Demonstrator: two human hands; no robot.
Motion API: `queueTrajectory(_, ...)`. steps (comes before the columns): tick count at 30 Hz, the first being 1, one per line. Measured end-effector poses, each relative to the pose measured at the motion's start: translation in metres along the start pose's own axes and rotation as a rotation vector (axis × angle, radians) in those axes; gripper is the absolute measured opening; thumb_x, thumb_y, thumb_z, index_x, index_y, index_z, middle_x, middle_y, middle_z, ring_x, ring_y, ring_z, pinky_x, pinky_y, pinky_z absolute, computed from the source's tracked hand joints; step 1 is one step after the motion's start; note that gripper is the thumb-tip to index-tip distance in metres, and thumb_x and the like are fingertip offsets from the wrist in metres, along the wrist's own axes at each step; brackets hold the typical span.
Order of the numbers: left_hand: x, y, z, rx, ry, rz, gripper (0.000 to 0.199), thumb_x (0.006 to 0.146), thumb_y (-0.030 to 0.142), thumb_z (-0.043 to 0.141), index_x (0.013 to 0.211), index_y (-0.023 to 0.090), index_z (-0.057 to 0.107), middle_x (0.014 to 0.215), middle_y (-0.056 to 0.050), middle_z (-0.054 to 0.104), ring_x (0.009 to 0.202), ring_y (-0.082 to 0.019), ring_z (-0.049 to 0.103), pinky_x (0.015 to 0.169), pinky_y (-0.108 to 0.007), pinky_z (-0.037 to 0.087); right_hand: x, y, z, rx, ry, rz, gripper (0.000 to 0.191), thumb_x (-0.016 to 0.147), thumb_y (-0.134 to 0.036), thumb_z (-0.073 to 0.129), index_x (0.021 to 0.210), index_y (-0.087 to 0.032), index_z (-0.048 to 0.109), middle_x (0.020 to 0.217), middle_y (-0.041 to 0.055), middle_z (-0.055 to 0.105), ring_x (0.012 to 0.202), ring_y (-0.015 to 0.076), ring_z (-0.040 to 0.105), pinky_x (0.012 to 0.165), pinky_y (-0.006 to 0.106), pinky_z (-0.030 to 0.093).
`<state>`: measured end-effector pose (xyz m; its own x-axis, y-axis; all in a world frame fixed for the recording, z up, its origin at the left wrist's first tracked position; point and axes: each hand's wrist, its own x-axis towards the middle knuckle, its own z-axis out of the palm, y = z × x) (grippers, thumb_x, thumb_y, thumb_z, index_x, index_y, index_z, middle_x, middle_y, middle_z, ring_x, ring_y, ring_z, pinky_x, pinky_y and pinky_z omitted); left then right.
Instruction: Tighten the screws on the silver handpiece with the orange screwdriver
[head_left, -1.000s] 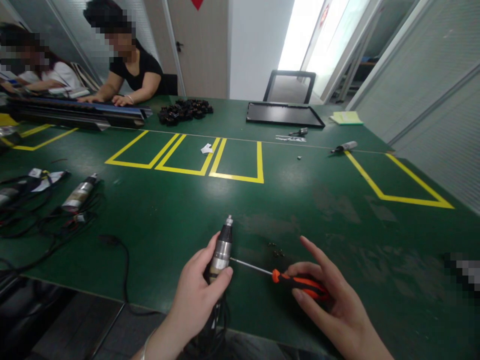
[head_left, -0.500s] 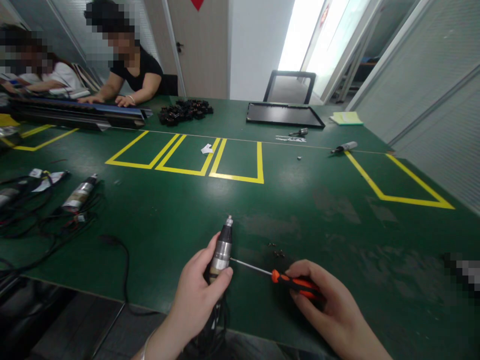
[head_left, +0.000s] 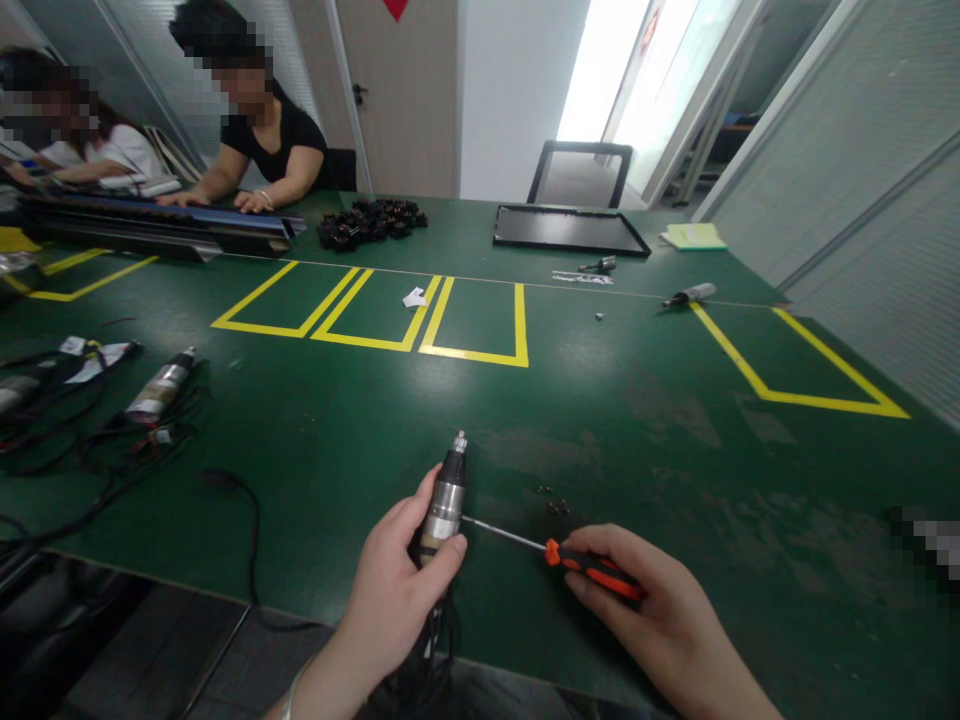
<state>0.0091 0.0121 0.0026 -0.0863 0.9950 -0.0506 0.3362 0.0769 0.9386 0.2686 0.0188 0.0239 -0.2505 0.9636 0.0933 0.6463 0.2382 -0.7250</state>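
1. Biggest thing here is the green table (head_left: 337,430), basically filling the view, with yellow tape rectangles (head_left: 472,352) marked across it.
2. There's a co-worker in a black top (head_left: 279,140) at the far left side, both hands on some long dark strips (head_left: 150,225).
3. Flat dark panel (head_left: 570,230) lying near the far edge, with a heap of black parts (head_left: 371,222) well off to its left.
4. Right hand (head_left: 645,590): fingers closed around the handle of an orange-and-black screwdriver, palm mostly hidden.
5. Left hand (head_left: 405,570): wrapped round a corded driver, thumb along its near side.
6. That corded driver (head_left: 444,500) is at the table's near edge, nose pointing away from the person, cables bunched below.
7. The screwdriver (head_left: 600,574) comes in from the right, its tip right up against the driver's side.
8. Tiniest stuff: a few little dark bits, screws I reckon (head_left: 559,507), scattered just beyond the screwdriver.
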Motion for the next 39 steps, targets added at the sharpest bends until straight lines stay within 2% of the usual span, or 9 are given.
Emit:
queueTrajectory(6, 0.0013, 0.0016, 0.0001, -0.005, 0.007, 0.005, 0.062, 0.084, 0.035, 0.066, 0.143, 0.017, 0.060, 0.107, -0.008, 0.074, 0.102, -0.028, 0.066, 0.086, -0.035, 0.048, -0.0039, -0.0014, -0.0021, 0.015, -0.098, 0.035, 0.017, 0.087, -0.034, 0.068, 0.099, -0.024, 0.076, 0.090, 0.0027, 0.081, 0.078, 0.0193, 0.077, 0.070, 0.025, 0.059)
queueTrajectory(12, 0.0021, 0.0024, -0.0006, 0.006, 0.000, 0.014, 0.061, 0.084, 0.035, 0.066, 0.142, 0.018, 0.061, 0.108, -0.008, 0.074, 0.099, -0.028, 0.067, 0.086, -0.036, 0.048, -0.0070, -0.0019, -0.0050, 0.104, -0.058, 0.068, 0.035, 0.103, -0.040, 0.042, 0.104, -0.024, 0.073, 0.089, 0.0037, 0.078, 0.071, 0.0167, 0.072, 0.062, 0.023, 0.056)
queueTrajectory(17, 0.0008, 0.0023, -0.0008, 0.013, 0.004, 0.020, 0.061, 0.084, 0.036, 0.066, 0.142, 0.016, 0.061, 0.100, -0.007, 0.072, 0.091, -0.026, 0.065, 0.082, -0.035, 0.049, -0.0071, -0.0011, -0.0035, 0.055, 0.020, 0.038, 0.027, 0.096, -0.037, 0.053, 0.113, -0.023, 0.070, 0.081, 0.0026, 0.074, 0.067, 0.0169, 0.072, 0.057, 0.023, 0.056)
queueTrajectory(21, 0.0007, 0.0035, -0.0010, 0.016, 0.010, 0.023, 0.060, 0.084, 0.035, 0.066, 0.142, 0.018, 0.061, 0.093, -0.004, 0.070, 0.084, -0.023, 0.064, 0.078, -0.033, 0.048, -0.0075, 0.0020, -0.0039, 0.042, 0.080, 0.043, 0.030, 0.092, -0.036, 0.060, 0.117, -0.024, 0.070, 0.090, 0.0042, 0.076, 0.078, 0.0192, 0.076, 0.064, 0.024, 0.060)
queueTrajectory(24, 0.0005, 0.0035, -0.0012, 0.015, 0.005, 0.021, 0.059, 0.085, 0.034, 0.066, 0.142, 0.019, 0.061, 0.097, -0.005, 0.071, 0.088, -0.024, 0.065, 0.081, -0.034, 0.048, -0.0073, 0.0045, -0.0040, 0.031, 0.099, 0.042, 0.033, 0.089, -0.034, 0.066, 0.121, -0.026, 0.070, 0.100, 0.0047, 0.077, 0.085, 0.0203, 0.077, 0.073, 0.026, 0.062)
queueTrajectory(29, 0.0008, 0.0033, -0.0015, 0.016, 0.000, 0.021, 0.059, 0.085, 0.034, 0.067, 0.142, 0.019, 0.061, 0.106, -0.007, 0.073, 0.095, -0.026, 0.066, 0.083, -0.035, 0.049, -0.0051, 0.0028, -0.0037, 0.009, 0.134, -0.022, 0.035, 0.083, -0.026, 0.070, 0.118, -0.027, 0.072, 0.101, 0.0043, 0.076, 0.084, 0.0195, 0.075, 0.070, 0.025, 0.062)
queueTrajectory(32, 0.0009, 0.0039, -0.0015, 0.021, -0.003, 0.018, 0.060, 0.085, 0.034, 0.065, 0.143, 0.017, 0.060, 0.107, -0.008, 0.073, 0.096, -0.026, 0.066, 0.083, -0.035, 0.049, -0.0032, 0.0010, -0.0034, -0.008, 0.128, -0.052, 0.033, 0.081, -0.023, 0.071, 0.113, -0.028, 0.074, 0.101, 0.0045, 0.076, 0.085, 0.0189, 0.075, 0.074, 0.026, 0.062)
queueTrajectory(35, 0.0003, 0.0039, -0.0015, 0.030, -0.001, 0.013, 0.061, 0.085, 0.034, 0.065, 0.143, 0.017, 0.060, 0.105, -0.008, 0.073, 0.094, -0.026, 0.066, 0.082, -0.035, 0.049, -0.0027, 0.0009, -0.0035, -0.004, 0.088, -0.018, 0.034, 0.083, -0.030, 0.072, 0.117, -0.027, 0.075, 0.108, 0.0064, 0.078, 0.093, 0.0221, 0.077, 0.080, 0.030, 0.063)
queueTrajectory(39, 0.0002, 0.0029, -0.0010, 0.019, -0.007, 0.015, 0.060, 0.086, 0.035, 0.065, 0.143, 0.018, 0.060, 0.105, -0.007, 0.073, 0.098, -0.027, 0.066, 0.083, -0.034, 0.048, -0.0045, 0.0005, -0.0040, 0.064, 0.026, 0.046, 0.036, 0.095, -0.042, 0.059, 0.123, -0.026, 0.074, 0.101, 0.0066, 0.082, 0.084, 0.0213, 0.079, 0.071, 0.028, 0.064)
